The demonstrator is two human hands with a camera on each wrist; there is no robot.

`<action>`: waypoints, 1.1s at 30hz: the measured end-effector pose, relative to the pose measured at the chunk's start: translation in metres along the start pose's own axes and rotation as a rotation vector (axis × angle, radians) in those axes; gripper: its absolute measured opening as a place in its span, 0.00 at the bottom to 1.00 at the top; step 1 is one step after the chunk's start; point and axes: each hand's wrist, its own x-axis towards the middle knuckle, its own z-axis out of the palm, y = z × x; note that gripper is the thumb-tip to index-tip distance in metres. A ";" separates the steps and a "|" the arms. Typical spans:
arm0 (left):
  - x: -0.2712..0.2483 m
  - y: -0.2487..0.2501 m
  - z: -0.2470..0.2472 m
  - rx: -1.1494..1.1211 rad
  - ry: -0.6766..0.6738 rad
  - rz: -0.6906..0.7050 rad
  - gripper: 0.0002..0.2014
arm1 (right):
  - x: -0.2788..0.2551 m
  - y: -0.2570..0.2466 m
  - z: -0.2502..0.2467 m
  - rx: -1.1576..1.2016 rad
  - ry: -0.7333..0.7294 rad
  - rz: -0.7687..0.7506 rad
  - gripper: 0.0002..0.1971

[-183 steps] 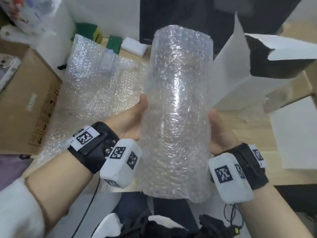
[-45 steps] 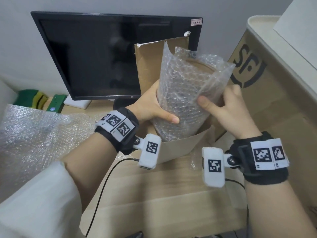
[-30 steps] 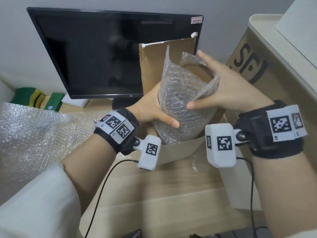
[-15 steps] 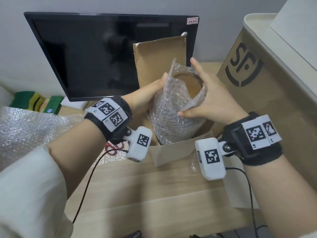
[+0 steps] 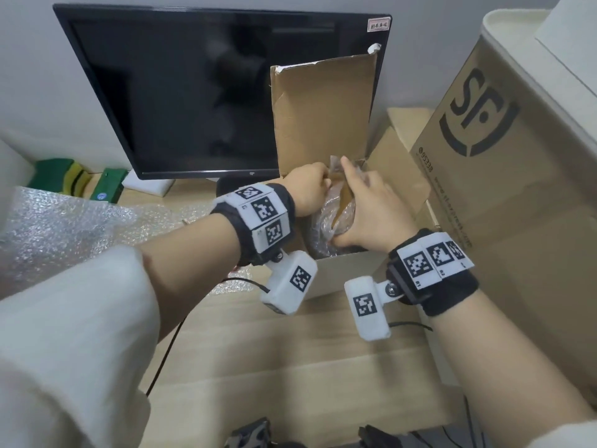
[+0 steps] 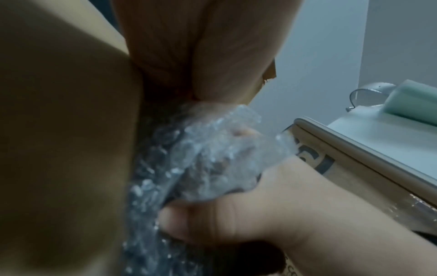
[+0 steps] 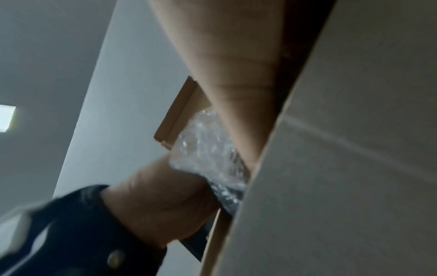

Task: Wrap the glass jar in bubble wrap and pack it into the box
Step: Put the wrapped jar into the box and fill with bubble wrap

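Bubble-wrapped glass jar bundle (image 5: 326, 221) upright, long axis vertical, sunk inside small open brown cardboard box (image 5: 342, 276), straight under both hands. Left hand (image 5: 307, 192) curled on loose wrap at bundle's top-left; right hand (image 5: 368, 205) cups right side, thumb low, fingers straight over wrap. Hands equally near. Judgement: tuck top, close flaps. Pale wooden desk (image 5: 258, 350); black monitor (image 5: 210, 92) far; big printed carton (image 5: 517, 189) right.

Black monitor (image 5: 206, 92) at the back, green sponges (image 5: 64, 177) far left, large printed carton (image 5: 504, 176) right
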 end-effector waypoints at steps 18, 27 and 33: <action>0.011 -0.023 -0.039 -0.190 -0.834 0.222 0.80 | -0.001 0.017 0.003 0.632 -0.060 0.017 0.74; 0.006 -0.018 -0.020 -0.042 -0.449 0.099 0.54 | -0.029 0.014 -0.017 0.346 0.043 0.073 0.46; 0.006 -0.016 -0.023 0.063 -0.360 0.146 0.39 | -0.016 0.006 -0.005 0.227 0.130 0.093 0.24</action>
